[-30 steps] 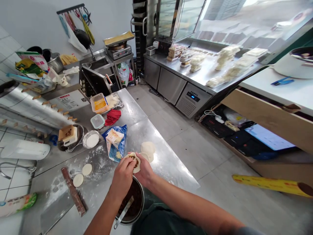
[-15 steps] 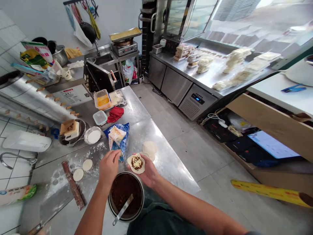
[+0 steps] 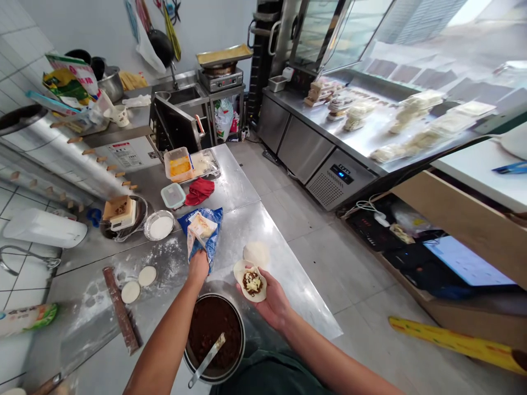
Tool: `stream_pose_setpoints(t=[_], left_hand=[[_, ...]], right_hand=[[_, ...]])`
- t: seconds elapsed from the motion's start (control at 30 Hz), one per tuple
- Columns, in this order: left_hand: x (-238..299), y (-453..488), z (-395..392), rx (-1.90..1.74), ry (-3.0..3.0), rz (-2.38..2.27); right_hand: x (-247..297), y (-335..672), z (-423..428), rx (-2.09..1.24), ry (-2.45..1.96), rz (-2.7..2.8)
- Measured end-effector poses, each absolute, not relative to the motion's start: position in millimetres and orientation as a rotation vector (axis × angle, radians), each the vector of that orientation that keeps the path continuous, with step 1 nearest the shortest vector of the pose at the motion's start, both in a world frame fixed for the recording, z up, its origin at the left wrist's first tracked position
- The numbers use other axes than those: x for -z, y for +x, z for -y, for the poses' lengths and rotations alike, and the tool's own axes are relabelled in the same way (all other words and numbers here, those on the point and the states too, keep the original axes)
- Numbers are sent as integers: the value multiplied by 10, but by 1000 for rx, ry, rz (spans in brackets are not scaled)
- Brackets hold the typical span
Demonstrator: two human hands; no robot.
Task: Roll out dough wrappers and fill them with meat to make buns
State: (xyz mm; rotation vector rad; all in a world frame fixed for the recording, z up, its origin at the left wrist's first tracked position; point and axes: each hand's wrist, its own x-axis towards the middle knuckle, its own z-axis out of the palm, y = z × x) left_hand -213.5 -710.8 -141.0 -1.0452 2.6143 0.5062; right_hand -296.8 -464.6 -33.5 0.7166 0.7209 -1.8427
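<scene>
On my right hand (image 3: pixel 276 303) rests a round dough wrapper (image 3: pixel 239 267), held from beneath with the fingers curled at its edge. A dark brown filling topped with pale yellow shreds (image 3: pixel 252 283) sits in its middle. My left hand (image 3: pixel 199 265) reaches into the opening of a blue and clear plastic bag (image 3: pixel 214 224); its fingers are hidden there. Just beyond my right hand lie pale dough rounds (image 3: pixel 257 253) on the steel table. Close below both hands stands a pot (image 3: pixel 242 343) of dark brown filling, with a metal-handled spatula (image 3: pixel 209 355) leaning in it.
Left on the floured steel table (image 3: pixel 300 285) are two dough rounds (image 3: pixel 130 292) and a brown rolling pin (image 3: pixel 120 310). Farther back are a bowl of white powder (image 3: pixel 160 225), a red cloth (image 3: pixel 200 191), a lidded box (image 3: pixel 173 196) and a tub with orange contents (image 3: pixel 178 164).
My left hand has moved forward from beside the bag's near end into its opening. My right hand, with the filled wrapper, has shifted a little right. The camera view has also shifted slightly.
</scene>
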Motion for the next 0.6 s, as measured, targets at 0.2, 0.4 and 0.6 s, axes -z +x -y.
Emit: stream_pose_setpoints(t=[0.2,0.4,0.6], left_hand=[[1433,-2141,7183,-543,-1054,-2635],[992,-2099,7141,-630,-1017,-2775],[124,-1943,6366,-804,-671,-3094]], right_hand=[[422,-3005,4592,1826,729,-730],[427,-3007,4694,1846,671,-703],[329,-2945,4842,1865,606,-616]])
